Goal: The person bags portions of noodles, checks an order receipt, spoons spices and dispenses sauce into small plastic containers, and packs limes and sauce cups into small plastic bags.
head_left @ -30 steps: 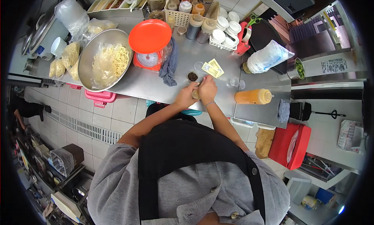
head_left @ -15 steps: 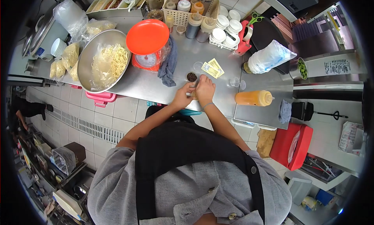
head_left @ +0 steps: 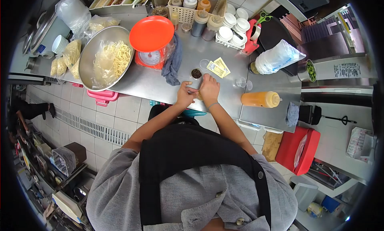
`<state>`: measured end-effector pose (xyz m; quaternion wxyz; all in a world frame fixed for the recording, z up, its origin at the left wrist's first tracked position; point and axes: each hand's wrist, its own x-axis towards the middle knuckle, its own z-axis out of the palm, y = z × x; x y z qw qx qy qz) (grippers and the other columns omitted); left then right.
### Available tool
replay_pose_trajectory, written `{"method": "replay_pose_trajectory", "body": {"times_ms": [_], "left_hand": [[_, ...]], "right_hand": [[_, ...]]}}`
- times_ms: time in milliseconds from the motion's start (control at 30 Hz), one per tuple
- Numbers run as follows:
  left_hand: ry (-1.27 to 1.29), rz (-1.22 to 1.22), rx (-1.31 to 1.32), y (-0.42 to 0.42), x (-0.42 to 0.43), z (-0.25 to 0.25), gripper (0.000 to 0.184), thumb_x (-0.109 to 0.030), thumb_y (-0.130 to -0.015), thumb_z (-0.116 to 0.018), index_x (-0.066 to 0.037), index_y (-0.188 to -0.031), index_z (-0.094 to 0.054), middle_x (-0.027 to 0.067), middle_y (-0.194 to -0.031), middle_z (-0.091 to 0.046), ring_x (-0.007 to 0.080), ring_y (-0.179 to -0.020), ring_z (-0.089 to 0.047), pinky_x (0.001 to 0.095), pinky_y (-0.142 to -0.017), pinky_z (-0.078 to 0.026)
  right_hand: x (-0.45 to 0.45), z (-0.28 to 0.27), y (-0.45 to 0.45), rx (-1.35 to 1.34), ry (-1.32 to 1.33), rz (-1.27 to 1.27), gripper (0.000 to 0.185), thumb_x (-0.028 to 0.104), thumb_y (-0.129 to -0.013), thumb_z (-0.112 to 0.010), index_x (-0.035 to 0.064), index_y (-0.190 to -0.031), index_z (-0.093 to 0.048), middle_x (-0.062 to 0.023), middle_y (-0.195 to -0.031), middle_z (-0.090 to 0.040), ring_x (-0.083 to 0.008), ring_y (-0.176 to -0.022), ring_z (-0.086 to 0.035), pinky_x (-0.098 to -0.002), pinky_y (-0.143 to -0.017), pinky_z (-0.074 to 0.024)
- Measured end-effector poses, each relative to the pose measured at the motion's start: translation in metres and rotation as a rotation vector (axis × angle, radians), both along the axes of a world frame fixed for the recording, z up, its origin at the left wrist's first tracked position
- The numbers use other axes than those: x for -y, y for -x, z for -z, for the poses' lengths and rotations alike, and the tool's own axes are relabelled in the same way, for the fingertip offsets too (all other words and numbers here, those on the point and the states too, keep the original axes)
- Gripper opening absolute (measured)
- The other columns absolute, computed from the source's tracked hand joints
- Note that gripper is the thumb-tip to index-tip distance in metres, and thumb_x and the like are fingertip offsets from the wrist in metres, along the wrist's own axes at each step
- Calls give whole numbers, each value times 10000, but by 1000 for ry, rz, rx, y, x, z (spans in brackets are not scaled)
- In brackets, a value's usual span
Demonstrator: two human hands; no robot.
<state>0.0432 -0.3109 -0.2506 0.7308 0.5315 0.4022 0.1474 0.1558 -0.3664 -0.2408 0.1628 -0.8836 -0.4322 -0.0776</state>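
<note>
Near the counter's front edge, my left hand and my right hand meet around a small cup with light brown contents, mostly hidden by the fingers. Both hands have their fingers curled against it. Just beyond them stands a small cup of dark bits. A clear round lid lies behind that cup, beside two yellowish sachets. Two clear pieces rest to the right. Further right, an orange squeeze bottle lies on its side.
On the steel counter are a noodle bowl, a red scale, a blue cloth, a sauce basket, white lids and bagged cups. A person's leg shows at far left.
My hands stay together around the small cup, with the left fingers shifted slightly. The person's leg at far left has moved slightly right. The view has shifted a little.
</note>
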Motion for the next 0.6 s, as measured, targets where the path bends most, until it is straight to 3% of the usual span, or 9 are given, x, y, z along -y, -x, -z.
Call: {"method": "replay_pose_trajectory", "body": {"times_ms": [400,533,600], "left_hand": [[-11,-6,-96,-9,-9,5,586,-22,-703,-730,37,-1164,-372,117,-783,-666,154,-522,-609,253,-380,-450],[-2,18,-56,2,-10,5,614,-21,-686,-745,30,-1171,-372,119,-810,-667,153,-565,-621,251,-401,-464],[18,78,91,7,-13,13,660,-12,-654,-769,24,-1178,-370,130,-900,-657,155,-627,-635,245,-451,-487]], "right_hand": [[0,-3,0,-7,56,-23,141,195,-775,-530,119,-888,-495,-49,-802,-605,-241,-765,-602,-402,-662,-418],[1,-2,1,17,61,-18,165,195,-758,-544,117,-894,-493,-44,-799,-605,-238,-763,-603,-394,-666,-420],[-1,1,-1,31,44,-17,168,192,-755,-548,116,-894,-493,-41,-796,-605,-237,-761,-604,-392,-665,-420]]}}
